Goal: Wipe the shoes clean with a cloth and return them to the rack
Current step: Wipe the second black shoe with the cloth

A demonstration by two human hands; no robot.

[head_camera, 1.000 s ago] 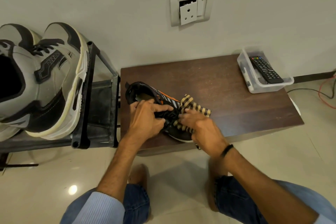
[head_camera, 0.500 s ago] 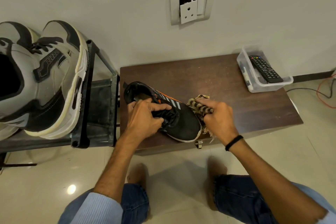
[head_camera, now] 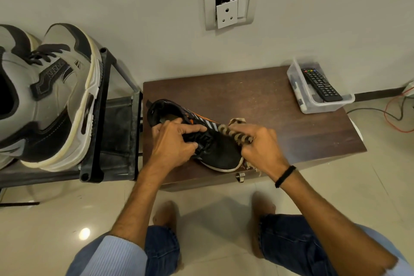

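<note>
Left hand (head_camera: 173, 144): we grip the black mesh sneaker (head_camera: 221, 153) by its laces
Right hand (head_camera: 261, 148): we clutch the striped tan cloth (head_camera: 233, 134) against its side
Sneaker: between our hands, on the dark wooden table (head_camera: 268, 101)

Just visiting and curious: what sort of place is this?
Probably a room in a home, maybe near the entrance: a shoe rack holding grey sneakers, a low wooden table with a TV remote in a plastic tub, and a household wall socket.
</note>
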